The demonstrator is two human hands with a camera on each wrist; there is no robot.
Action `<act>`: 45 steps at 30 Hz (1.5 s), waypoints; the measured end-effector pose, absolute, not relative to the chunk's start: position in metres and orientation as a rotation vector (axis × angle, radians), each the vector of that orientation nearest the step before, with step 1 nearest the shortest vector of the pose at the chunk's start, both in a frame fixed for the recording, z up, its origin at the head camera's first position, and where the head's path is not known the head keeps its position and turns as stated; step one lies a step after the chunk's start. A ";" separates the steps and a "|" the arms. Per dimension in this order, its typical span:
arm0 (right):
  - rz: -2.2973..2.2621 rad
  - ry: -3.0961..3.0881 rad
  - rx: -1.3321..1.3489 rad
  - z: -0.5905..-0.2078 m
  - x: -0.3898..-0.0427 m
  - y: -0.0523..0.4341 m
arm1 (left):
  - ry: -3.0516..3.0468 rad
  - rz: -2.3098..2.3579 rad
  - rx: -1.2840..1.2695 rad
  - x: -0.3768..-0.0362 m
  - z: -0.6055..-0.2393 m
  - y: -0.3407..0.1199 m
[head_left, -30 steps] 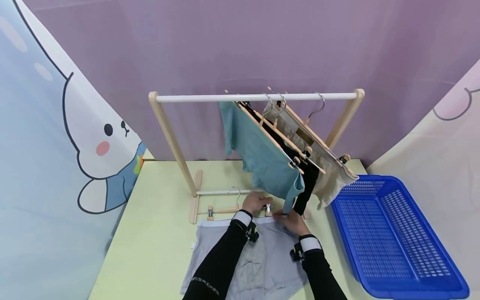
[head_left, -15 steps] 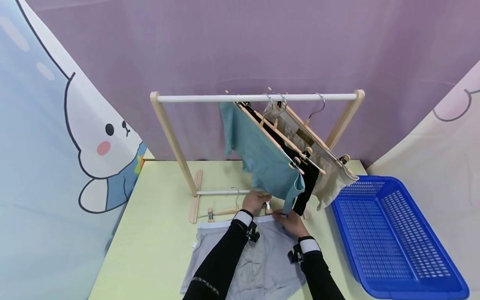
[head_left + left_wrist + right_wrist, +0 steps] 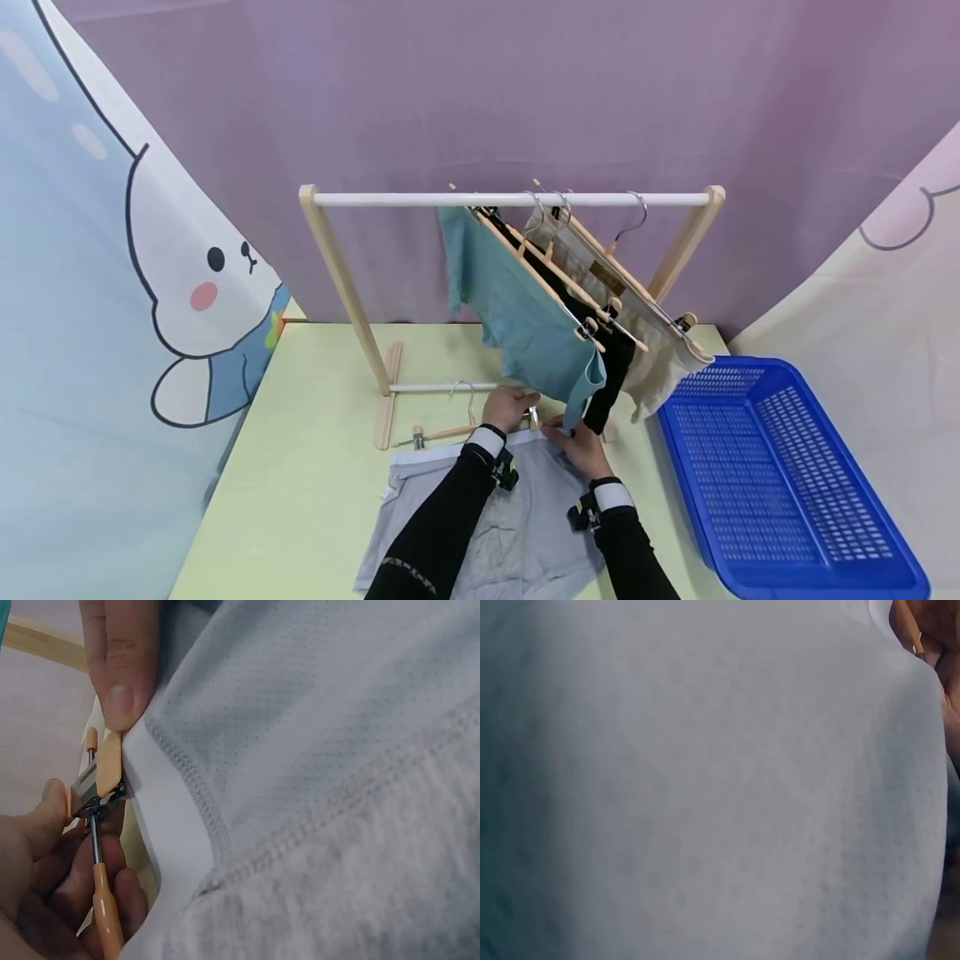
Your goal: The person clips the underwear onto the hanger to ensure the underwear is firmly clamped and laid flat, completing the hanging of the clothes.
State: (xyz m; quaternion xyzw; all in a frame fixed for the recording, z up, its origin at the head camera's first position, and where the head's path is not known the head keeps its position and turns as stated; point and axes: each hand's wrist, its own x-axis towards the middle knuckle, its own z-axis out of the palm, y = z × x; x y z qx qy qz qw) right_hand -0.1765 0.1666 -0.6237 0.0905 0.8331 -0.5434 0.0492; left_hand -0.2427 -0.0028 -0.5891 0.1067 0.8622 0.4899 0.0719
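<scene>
Light grey boxer briefs (image 3: 551, 508) with a pale waistband (image 3: 169, 806) lie flat on the table, below a wooden clip hanger (image 3: 450, 432). At the hanger's right end, my left hand (image 3: 504, 408) grips the metal clip (image 3: 88, 784); its thumb is on the clip and its other fingers are curled behind the bar. My right hand (image 3: 581, 450) pinches the waistband's right part, with a thumb (image 3: 120, 697) at its edge close beside the clip. The left clip (image 3: 418, 437) sits at the waistband's other end. Grey fabric (image 3: 705, 780) fills most of the right wrist view.
A rack with a white rail (image 3: 412, 200) stands behind the hands. From it hang a teal garment (image 3: 517, 308), a black one (image 3: 618, 367) and beige shorts (image 3: 652, 358) on hangers. The teal garment's hem overhangs my right hand. A blue basket (image 3: 720, 533) stands at right.
Both hands stay at the right clip and waistband. The hanger's left end has tilted slightly down, and the view has shifted a little.
</scene>
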 end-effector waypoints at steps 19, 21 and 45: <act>-1.808 2.557 0.506 -0.625 -0.184 0.155 | 2.529 1.378 0.205 -0.245 -0.593 0.002; -1.807 2.556 0.528 -0.623 -0.184 0.154 | 2.525 1.360 0.185 -0.246 -0.595 0.003; -1.788 2.645 0.501 -0.628 -0.176 0.156 | 2.442 1.587 0.333 -0.260 -0.596 -0.076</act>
